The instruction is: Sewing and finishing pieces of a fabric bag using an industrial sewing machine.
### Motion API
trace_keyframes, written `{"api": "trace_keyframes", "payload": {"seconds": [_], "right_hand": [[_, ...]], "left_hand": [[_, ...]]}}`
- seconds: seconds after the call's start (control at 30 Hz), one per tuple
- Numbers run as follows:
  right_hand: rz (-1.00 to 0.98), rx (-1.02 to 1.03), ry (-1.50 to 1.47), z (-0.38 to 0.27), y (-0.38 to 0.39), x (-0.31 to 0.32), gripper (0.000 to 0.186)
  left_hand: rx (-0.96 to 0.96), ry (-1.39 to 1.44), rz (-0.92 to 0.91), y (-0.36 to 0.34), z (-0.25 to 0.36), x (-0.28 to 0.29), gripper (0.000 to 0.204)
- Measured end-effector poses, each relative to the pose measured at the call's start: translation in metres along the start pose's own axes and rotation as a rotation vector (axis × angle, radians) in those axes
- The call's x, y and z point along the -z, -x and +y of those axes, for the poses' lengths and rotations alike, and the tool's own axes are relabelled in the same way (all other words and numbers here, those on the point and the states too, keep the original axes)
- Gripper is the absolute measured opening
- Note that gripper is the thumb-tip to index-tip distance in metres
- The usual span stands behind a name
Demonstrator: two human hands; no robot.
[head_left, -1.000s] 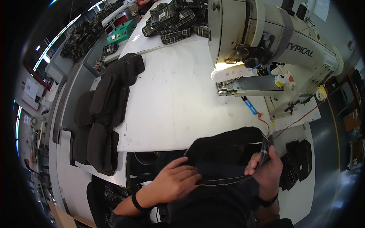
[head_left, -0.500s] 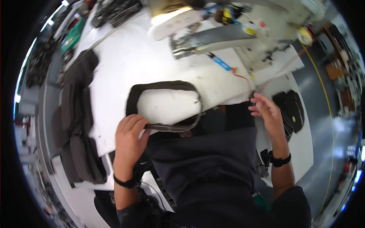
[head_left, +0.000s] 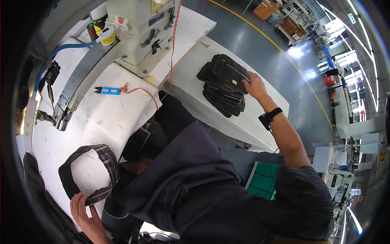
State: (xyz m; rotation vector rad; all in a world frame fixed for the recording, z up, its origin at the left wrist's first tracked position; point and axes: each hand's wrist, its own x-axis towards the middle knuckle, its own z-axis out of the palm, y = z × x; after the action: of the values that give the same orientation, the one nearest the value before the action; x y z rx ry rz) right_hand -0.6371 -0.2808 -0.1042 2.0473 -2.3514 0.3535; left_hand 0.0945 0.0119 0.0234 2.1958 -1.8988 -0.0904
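My left hand point(head_left: 86, 216) is closed on the near edge of a dark fabric band point(head_left: 109, 162), which forms an open loop on the white sewing table. Its right side shows a plaid pattern. Over to the right, my right hand point(head_left: 256, 87) grips the right edge of the top dark fabric piece point(head_left: 228, 74). That piece is flat, with rounded corners and a small pale tag. It lies on a pile of similar dark pieces point(head_left: 224, 100), stacked unevenly on the white side table. My right fingertips are partly hidden at its edge.
A sewing machine point(head_left: 138, 40) stands at the upper left, with its long arm point(head_left: 79, 79) reaching over the table. Blue thread snips point(head_left: 109, 90) lie nearby on an orange cord point(head_left: 140, 91). A green crate point(head_left: 262, 181) stands below the side table point(head_left: 248, 126).
The view has turned to the right. My right hand has moved from open in the air to gripping the top piece of the pile. My left hand still holds the band.
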Motion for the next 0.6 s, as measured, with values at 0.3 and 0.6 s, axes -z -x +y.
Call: {"api": "trace_keyframes", "payload": {"seconds": [0.3, 0.6], "right_hand": [[-0.374, 0.148, 0.370, 0.007, -0.004, -0.046, 0.115], [-0.260, 0.224, 0.094, 0.012, 0.008, -0.052, 0.065]], "left_hand": [[-0.098, -0.199, 0.141, 0.024, 0.050, 0.029, 0.036], [-0.197, -0.076, 0.154, 0.016, 0.105, 0.047, 0.029]]}}
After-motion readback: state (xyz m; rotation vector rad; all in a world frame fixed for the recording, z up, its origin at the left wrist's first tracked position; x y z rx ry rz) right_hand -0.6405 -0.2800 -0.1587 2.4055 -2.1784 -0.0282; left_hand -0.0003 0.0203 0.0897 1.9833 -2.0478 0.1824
